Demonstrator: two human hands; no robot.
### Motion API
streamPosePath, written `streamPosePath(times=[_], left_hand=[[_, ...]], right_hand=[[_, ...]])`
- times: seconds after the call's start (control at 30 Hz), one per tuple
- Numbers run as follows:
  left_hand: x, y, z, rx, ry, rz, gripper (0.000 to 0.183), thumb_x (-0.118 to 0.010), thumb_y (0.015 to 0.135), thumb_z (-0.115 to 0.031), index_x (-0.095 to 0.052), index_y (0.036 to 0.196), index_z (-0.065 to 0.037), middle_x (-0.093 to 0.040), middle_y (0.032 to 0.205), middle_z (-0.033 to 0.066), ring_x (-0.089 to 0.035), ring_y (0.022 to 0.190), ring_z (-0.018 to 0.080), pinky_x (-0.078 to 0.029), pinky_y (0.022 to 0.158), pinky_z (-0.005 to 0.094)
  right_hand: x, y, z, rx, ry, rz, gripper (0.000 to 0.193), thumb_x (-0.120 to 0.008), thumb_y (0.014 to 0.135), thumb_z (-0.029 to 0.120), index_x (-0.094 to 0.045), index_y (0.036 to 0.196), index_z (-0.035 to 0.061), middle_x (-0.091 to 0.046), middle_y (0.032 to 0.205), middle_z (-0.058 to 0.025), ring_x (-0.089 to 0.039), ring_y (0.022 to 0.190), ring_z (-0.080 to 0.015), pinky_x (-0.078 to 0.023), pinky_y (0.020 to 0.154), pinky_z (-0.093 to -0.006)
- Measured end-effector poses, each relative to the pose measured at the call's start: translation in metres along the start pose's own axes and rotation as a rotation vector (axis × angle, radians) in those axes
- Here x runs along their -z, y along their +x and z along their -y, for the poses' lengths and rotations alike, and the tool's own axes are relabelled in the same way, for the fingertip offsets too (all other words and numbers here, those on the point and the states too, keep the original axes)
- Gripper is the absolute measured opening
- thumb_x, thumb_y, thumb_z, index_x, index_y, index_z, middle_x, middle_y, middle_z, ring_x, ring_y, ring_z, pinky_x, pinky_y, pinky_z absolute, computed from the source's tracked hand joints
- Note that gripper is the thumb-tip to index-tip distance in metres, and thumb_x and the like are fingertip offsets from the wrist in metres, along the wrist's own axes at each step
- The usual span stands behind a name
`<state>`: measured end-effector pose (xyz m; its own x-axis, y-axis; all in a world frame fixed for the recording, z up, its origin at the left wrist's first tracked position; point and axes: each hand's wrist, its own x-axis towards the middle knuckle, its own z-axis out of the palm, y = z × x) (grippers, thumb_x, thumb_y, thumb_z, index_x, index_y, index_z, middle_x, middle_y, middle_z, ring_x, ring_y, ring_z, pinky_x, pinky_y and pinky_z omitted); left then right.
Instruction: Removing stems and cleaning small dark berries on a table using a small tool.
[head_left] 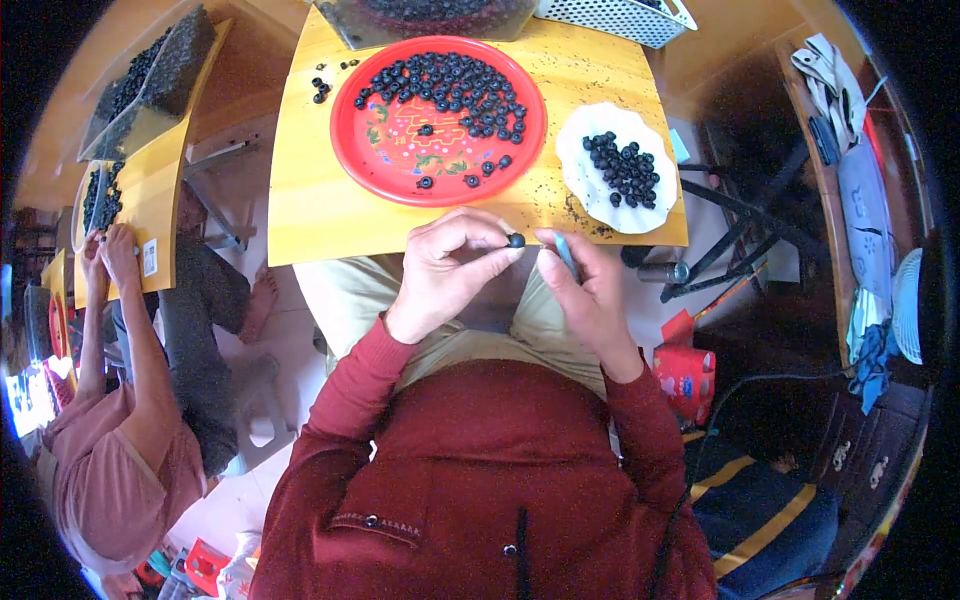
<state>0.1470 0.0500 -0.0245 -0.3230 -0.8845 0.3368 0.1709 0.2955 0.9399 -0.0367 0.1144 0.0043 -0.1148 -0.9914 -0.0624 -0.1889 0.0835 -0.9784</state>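
Note:
Just off the table's near edge, my left hand (pixel 448 272) pinches a small round black bead-like piece (pixel 516 240) between thumb and fingertips. Close by on its right, my right hand (pixel 592 300) is closed around a thin light-blue tool (pixel 566 256); its working end is too small to make out. Beyond my hands lies a red round tray (pixel 345 140) with a printed pattern, holding many black pieces (pixel 450 85), some showing a hole or ring. To the right, a white scalloped plate (pixel 578 180) carries a smaller pile of black pieces (pixel 625 170).
Dark crumbs (pixel 580 212) dot the wooden table (pixel 300 200) near the plate. At the far edge stand a clear bin (pixel 350 30) of black pieces and a white perforated basket (pixel 620 25). On the left, a co-worker (pixel 130 430) handles similar pieces at another table (pixel 160 215).

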Motion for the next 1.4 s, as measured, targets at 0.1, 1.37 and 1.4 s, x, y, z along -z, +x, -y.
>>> streamPosePath(times=[0.1, 1.37, 1.4], left_hand=[[0.000, -0.002, -0.004, -0.008, 0.007, -0.009, 0.014, -0.076, 0.076, 0.006, -0.069, 0.085, -0.001, -0.068, 0.091, 0.0068, -0.064, 0.081, 0.0107, -0.053, 0.073, 0.0243], [-0.053, -0.014, -0.025, 0.068, -0.384, 0.100, 0.036, -0.076, 0.075, 0.010, -0.045, 0.079, -0.009, -0.065, 0.096, 0.0142, -0.064, 0.086, 0.0178, -0.054, 0.075, 0.0289], [-0.055, -0.015, -0.025, 0.068, -0.381, 0.100, 0.036, -0.076, 0.075, 0.010, -0.045, 0.079, -0.009, -0.065, 0.096, 0.0142, -0.064, 0.086, 0.0178, -0.054, 0.075, 0.0289]], right_hand=[[0.001, -0.002, 0.010, 0.250, -0.217, -0.005, 0.032, -0.063, 0.094, 0.025, -0.065, 0.109, -0.0032, -0.067, 0.087, -0.0103, -0.065, 0.077, -0.0200, -0.050, 0.068, -0.0317], [0.059, -0.042, 0.013, 0.412, -0.225, 0.081, 0.035, -0.069, 0.090, 0.025, -0.068, 0.111, -0.0031, -0.067, 0.083, -0.0159, -0.065, 0.069, -0.0244, -0.050, 0.062, -0.0337], [0.058, -0.042, 0.011, 0.445, -0.207, 0.066, 0.034, -0.070, 0.089, 0.025, -0.068, 0.110, -0.0023, -0.063, 0.076, -0.0141, -0.060, 0.061, -0.0247, -0.046, 0.056, -0.0352]])
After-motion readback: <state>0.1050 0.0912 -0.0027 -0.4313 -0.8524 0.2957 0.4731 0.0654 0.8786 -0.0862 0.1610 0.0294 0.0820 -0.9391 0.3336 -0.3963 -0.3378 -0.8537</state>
